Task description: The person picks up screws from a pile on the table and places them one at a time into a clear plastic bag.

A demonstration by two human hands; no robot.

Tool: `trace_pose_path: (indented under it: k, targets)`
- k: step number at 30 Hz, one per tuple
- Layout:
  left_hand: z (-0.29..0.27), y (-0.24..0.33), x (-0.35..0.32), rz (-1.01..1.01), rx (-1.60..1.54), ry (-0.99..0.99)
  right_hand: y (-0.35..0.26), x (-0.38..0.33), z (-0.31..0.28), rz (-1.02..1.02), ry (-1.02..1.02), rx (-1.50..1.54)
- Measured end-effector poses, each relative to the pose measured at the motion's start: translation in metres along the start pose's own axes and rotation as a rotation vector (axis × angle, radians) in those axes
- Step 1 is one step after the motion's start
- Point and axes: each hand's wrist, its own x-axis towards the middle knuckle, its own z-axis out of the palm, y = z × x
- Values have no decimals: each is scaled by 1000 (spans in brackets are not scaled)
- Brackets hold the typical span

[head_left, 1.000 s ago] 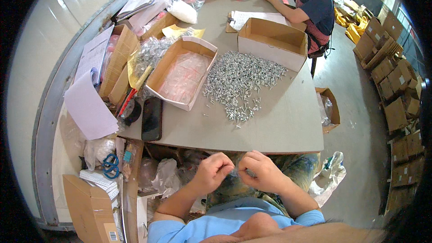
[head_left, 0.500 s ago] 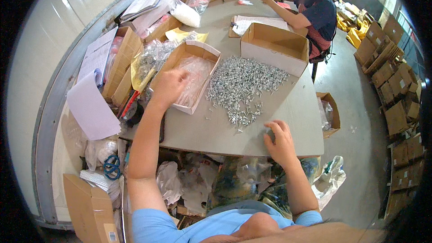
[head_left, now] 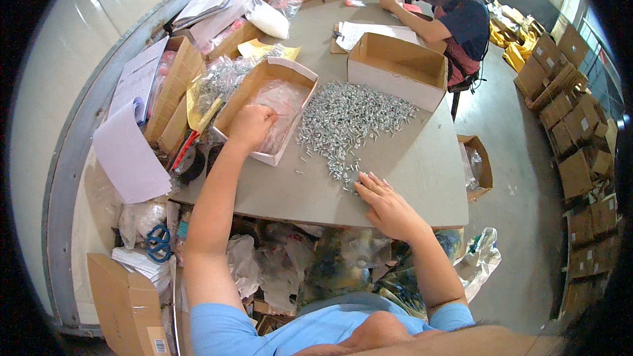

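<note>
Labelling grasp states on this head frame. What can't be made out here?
- Left hand: closed over the shallow box of clear bags; whether it grips a bag is hidden by its own knuckles.
- Right hand: flat at the edge of the screw pile; anything under the palm is hidden.
- Single screws: too small to tell type.
- Open brown carton: contents hidden by its near wall.

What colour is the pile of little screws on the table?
The screws are shiny silver-grey, seen clearly in the head view.
</note>
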Motion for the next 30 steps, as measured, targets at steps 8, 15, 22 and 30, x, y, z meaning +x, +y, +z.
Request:
trace_pose_path:
  k: [8, 15, 22, 30]
  targets:
    - [-18, 32, -34, -15, -547, 419, 11, -35, -2, 76, 338, 267]
    - [-10, 77, -126, 5, -626, 194, 11, -31, -3, 135, 374, 201]
    - [48, 102, -206, -337, -1308, -87, 10, -10, -2, 60, 346, 109]
    - [108, 108, -263, -426, -1488, -496, 19, 3, 1, 57, 382, 76]
